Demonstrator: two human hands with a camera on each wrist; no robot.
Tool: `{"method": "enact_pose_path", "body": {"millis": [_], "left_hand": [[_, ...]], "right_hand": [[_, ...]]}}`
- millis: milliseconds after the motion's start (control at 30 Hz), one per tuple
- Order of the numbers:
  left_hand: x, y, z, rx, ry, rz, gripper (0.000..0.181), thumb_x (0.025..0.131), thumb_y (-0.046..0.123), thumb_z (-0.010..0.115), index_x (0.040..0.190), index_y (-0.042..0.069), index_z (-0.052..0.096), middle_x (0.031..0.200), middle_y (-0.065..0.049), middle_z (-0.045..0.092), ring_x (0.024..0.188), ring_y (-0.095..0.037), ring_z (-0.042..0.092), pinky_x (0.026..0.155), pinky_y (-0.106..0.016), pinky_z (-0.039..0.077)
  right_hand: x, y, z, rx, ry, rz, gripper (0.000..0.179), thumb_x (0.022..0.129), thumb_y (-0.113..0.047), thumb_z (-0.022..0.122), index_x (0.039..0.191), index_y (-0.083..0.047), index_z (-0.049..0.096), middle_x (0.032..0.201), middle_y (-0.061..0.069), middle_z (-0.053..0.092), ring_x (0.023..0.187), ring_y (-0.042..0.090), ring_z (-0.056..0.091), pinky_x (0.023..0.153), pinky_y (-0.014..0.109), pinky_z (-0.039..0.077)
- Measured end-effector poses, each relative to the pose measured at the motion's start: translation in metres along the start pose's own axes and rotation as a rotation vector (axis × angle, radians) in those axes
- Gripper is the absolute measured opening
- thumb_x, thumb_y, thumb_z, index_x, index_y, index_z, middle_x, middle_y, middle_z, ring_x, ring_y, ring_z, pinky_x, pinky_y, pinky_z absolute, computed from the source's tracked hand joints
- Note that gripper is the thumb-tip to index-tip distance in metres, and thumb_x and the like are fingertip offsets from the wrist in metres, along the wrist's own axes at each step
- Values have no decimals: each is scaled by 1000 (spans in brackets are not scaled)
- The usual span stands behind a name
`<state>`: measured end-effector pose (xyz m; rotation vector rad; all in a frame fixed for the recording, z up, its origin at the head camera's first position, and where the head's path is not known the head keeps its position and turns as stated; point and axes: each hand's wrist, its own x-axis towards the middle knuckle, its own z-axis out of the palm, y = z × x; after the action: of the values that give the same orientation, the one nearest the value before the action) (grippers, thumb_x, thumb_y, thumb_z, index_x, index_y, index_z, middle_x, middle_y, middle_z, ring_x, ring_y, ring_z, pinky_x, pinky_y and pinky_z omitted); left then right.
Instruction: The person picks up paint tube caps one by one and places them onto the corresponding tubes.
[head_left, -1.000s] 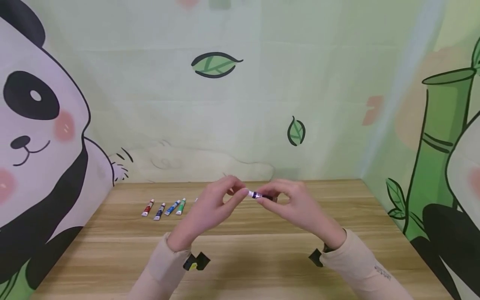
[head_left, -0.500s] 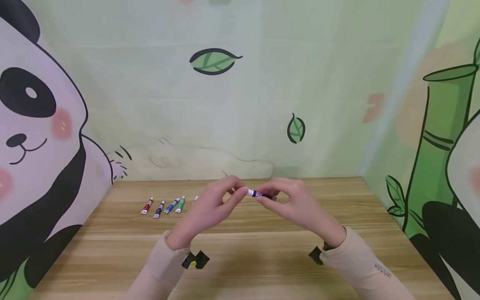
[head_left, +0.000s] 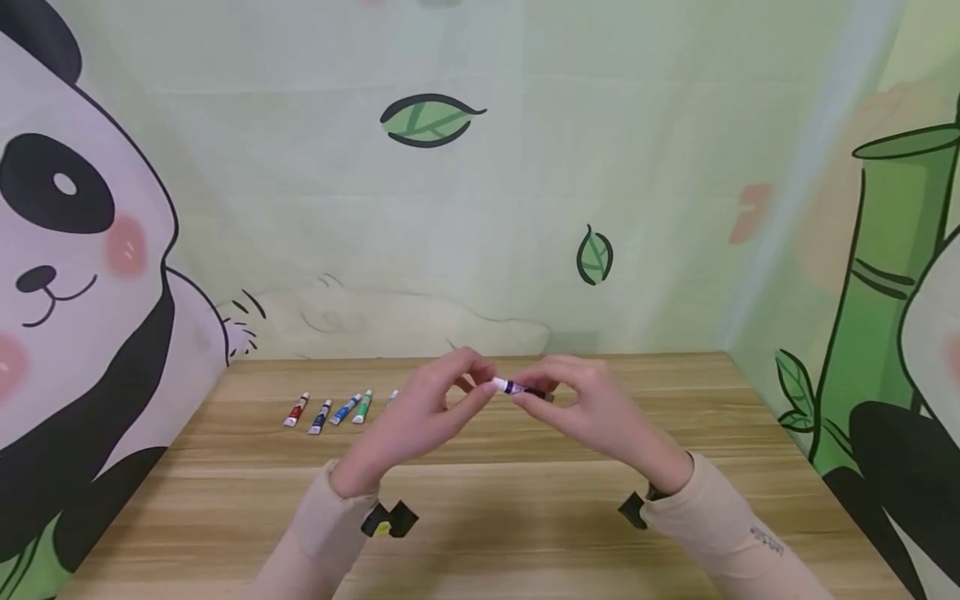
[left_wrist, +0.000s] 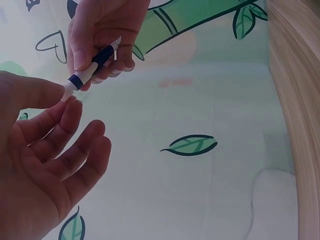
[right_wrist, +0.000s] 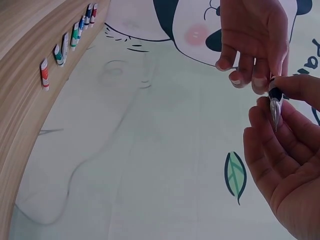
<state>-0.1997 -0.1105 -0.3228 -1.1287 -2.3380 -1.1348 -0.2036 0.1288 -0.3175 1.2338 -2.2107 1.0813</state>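
A small paint tube (head_left: 517, 388) with a dark purple-blue and white body is held up above the table between both hands. The left hand (head_left: 431, 408) pinches its white cap (left_wrist: 68, 90) between thumb and index finger, the other fingers loosely bent in the left wrist view. Thumb and fingers of the right hand (head_left: 592, 412) grip the tube's body. Its flat silver crimped end (right_wrist: 275, 112) sticks out from that grip in the right wrist view. The cap end points left toward the left hand.
Several paint tubes lie in a row at the table's back left, among them a red tube (head_left: 297, 410), a dark blue tube (head_left: 319, 417) and a green tube (head_left: 362, 407). The left hand partly hides another. A printed cloth backdrop (head_left: 480, 208) stands behind the wooden table (head_left: 480, 533).
The head view has shifted slightly. Both hands stay at the same paint tube, with only a small shift of the left fingers at the cap.
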Motion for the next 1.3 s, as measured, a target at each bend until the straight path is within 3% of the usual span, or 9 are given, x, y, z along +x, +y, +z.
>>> {"method": "enact_pose_path", "body": {"millis": [133, 333, 600, 833, 1133, 1300], "left_hand": [[1, 2, -1, 3, 1, -27, 19, 103, 22, 61, 118, 10, 63, 101, 5, 65, 92, -8, 61, 85, -35, 55], [1, 1, -2, 18, -17, -75, 17, 105, 29, 55, 100, 17, 67, 91, 10, 65, 86, -8, 61, 77, -33, 53], [1, 0, -2, 25, -65, -49, 19, 106, 31, 53, 106, 18, 67, 98, 11, 67, 92, -7, 62, 82, -32, 54], [1, 3, -3, 10, -61, -5, 14, 105, 25, 56, 109, 15, 65, 100, 9, 66, 90, -6, 61, 85, -30, 54], [-1, 4, 3, 30, 55, 40, 13, 104, 19, 58, 112, 11, 65, 103, 4, 68, 92, -8, 62, 83, -31, 55], [-1, 3, 6, 16, 163, 34, 11, 103, 16, 58, 111, 11, 65, 101, 2, 68, 90, -12, 63, 68, -29, 55]], "right_hand": [[1, 1, 0, -7, 8, -15, 17, 89, -12, 78, 106, -11, 76, 87, -11, 68, 78, 7, 62, 70, 29, 55], [1, 2, -1, -16, 6, -32, 16, 89, -11, 78, 105, -12, 76, 87, -11, 68, 78, 7, 62, 70, 29, 54], [1, 0, -1, -19, -11, -24, 16, 90, -13, 77, 106, -13, 76, 88, -11, 68, 79, 6, 62, 71, 28, 55], [1, -1, -3, -10, -1, -27, 16, 90, -12, 77, 106, -13, 76, 87, -12, 68, 78, 7, 62, 70, 30, 55], [0, 0, 0, 38, 25, -25, 20, 91, -10, 76, 111, -11, 76, 91, -8, 71, 78, 9, 63, 71, 31, 56], [-1, -1, 1, 23, 56, -40, 30, 87, -10, 80, 117, -11, 74, 97, -6, 72, 80, 9, 63, 73, 30, 55]]}}
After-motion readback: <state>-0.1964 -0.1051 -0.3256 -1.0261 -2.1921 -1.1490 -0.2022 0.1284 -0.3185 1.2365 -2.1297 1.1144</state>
